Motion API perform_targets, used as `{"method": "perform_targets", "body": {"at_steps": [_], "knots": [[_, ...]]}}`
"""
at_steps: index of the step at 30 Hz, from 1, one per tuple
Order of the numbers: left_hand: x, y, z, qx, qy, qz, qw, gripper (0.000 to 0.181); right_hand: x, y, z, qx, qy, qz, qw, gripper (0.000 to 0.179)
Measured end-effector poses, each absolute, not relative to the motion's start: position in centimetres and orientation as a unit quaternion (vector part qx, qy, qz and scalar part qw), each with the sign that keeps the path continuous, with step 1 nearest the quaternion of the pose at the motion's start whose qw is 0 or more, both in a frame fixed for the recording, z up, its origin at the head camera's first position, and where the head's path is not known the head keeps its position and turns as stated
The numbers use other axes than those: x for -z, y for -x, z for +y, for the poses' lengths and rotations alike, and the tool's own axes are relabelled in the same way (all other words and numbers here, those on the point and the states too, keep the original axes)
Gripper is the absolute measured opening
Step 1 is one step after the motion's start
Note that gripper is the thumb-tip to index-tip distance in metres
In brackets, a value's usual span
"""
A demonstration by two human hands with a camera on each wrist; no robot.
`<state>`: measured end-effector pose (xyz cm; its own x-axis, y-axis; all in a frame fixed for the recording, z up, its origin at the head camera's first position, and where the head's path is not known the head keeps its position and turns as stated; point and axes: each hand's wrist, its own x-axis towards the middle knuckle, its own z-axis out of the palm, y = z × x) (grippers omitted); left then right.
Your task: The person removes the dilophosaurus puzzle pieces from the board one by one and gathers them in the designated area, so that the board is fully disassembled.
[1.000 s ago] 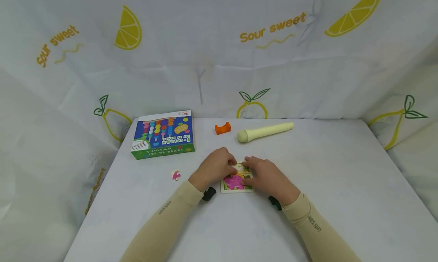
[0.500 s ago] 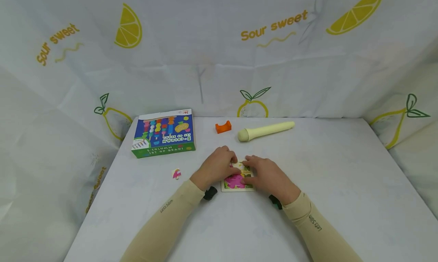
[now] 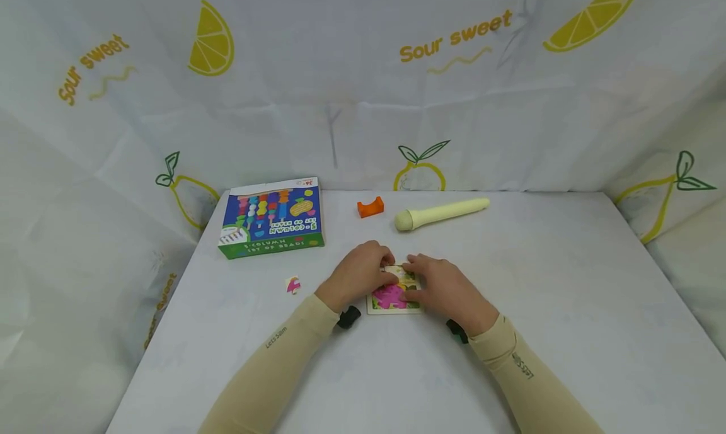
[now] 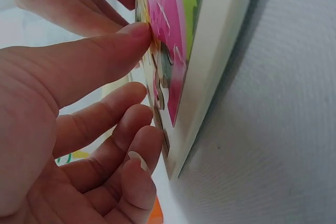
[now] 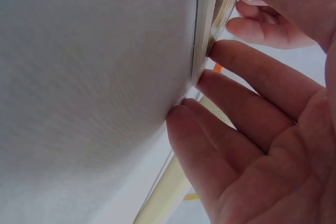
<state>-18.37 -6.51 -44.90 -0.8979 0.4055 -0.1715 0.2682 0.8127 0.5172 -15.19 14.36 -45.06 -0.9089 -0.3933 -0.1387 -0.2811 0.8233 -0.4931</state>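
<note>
A small jigsaw puzzle point(image 3: 389, 298) with a pink picture lies in its pale frame on the table, between both hands. At its upper left my left hand point(image 3: 358, 275) has thumb and bent fingers around a puzzle piece point(image 4: 160, 90) that stands slightly raised from the picture; the fingers partly cover it from above. My right hand point(image 3: 448, 292) rests along the right side. Its thumb touches the picture and its fairly straight fingertips point(image 5: 218, 51) lie against the frame's edge. Apart to the left lies a loose pink-and-white puzzle piece point(image 3: 292, 285).
A blue and green bead-set box point(image 3: 272, 218) stands at the back left. Behind the puzzle are an orange curved block point(image 3: 370, 207) and a pale yellow toy microphone point(image 3: 442, 214). White cloth point(image 3: 363, 131) with lemon prints hangs along the table's far edge.
My left hand has shifted slightly to the right over the puzzle's upper part. The right hand stays almost in place; the loose piece still lies to the left.
</note>
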Motion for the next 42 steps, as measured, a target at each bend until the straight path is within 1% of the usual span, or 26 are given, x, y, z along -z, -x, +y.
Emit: {"method": "perform_targets", "body": {"at_steps": [5, 14, 25, 38, 42], "knots": [[44.7, 18.4, -6.5, -0.223, -0.183, 0.949, 0.129, 0.029, 44.8, 15.2, 14.3, 0.238, 0.172, 0.948, 0.121, 0.066], [44.5, 18.3, -6.3, -0.171, -0.208, 0.957, 0.107, 0.028, 44.8, 15.3, 14.2, 0.231, 0.177, 0.95, 0.113, 0.064], [44.9, 18.5, -6.3, -0.207, -0.186, 0.952, 0.13, 0.029, 45.0, 15.4, 14.2, 0.23, 0.173, 0.949, 0.125, 0.065], [45.1, 19.1, -7.3, -0.327, -0.17, 0.914, 0.169, 0.015, 44.7, 15.4, 14.1, 0.229, 0.165, 0.951, 0.13, 0.066], [45.1, 19.3, -7.6, -0.348, -0.16, 0.905, 0.185, 0.013, 44.8, 15.4, 14.1, 0.226, 0.166, 0.951, 0.129, 0.065]]}}
